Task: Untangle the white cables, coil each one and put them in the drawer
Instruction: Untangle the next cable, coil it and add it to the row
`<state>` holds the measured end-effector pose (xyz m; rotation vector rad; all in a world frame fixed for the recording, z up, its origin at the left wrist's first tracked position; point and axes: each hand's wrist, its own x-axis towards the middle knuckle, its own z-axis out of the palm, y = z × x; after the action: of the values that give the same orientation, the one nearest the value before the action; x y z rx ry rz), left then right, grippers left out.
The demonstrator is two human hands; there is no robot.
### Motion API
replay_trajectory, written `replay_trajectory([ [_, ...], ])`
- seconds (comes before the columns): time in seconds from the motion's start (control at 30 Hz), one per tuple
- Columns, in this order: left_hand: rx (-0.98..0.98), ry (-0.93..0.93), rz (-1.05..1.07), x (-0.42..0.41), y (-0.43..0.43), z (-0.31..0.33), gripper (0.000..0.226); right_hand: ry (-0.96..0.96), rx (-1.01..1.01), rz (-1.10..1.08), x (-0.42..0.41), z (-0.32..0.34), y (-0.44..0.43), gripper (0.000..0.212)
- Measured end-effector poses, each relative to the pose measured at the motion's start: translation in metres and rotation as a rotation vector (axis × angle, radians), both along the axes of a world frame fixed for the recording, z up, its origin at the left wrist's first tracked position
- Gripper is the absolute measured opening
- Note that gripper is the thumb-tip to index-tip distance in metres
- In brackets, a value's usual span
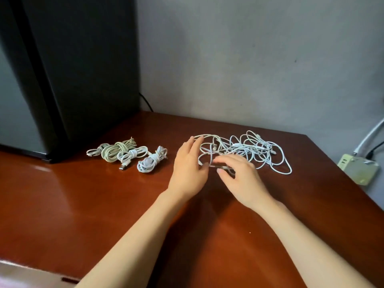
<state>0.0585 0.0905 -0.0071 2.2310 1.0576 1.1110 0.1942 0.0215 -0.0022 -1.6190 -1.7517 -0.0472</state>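
A loose tangle of white cables [249, 150] lies on the brown table [83, 204] towards the back right. My left hand [188, 165] is at the tangle's left edge, fingers fairly straight and reaching into the loops. My right hand [239, 175] hovers over the tangle's near side with fingers spread and loosely bent; whether it holds a strand is unclear. To the left lie several coiled cables: a thick cream coil [117, 150], a white coil with a USB plug [132, 155] and a small white bundle [151, 160]. No drawer shows.
A tall black appliance [68, 80] stands at the back left of the table. A pale green power strip [359, 169] with cords sits off the table's right edge by the grey wall. A light strip shows at the bottom left corner [20, 275].
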Motion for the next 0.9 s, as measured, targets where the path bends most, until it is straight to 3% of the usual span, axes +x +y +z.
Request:
replay_trajectory([
  [0.1,-0.208,-0.102,0.060,0.027,-0.004,-0.006,0.058,-0.077,-0.116,0.009,0.014,-0.008,-0.009,0.038],
  [0.2,-0.290,-0.215,0.161,0.039,-0.004,-0.015,0.053,-0.171,-0.214,0.022,0.018,-0.010,-0.013,0.047],
  [0.33,-0.257,-0.183,0.186,0.045,-0.004,-0.023,0.044,-0.295,-0.206,-0.042,0.029,-0.003,-0.018,0.052],
  [0.47,-0.101,0.001,0.200,0.048,-0.002,-0.026,0.012,-0.400,-0.205,-0.295,0.051,0.000,-0.022,0.059],
  [0.6,-0.066,-0.184,0.152,0.048,-0.002,-0.024,0.012,-0.352,-0.268,-0.466,0.065,-0.001,-0.027,0.064],
  [0.9,-0.302,-0.466,0.027,0.047,0.002,-0.023,0.020,-0.426,0.139,-0.313,0.026,-0.014,-0.012,0.039],
])
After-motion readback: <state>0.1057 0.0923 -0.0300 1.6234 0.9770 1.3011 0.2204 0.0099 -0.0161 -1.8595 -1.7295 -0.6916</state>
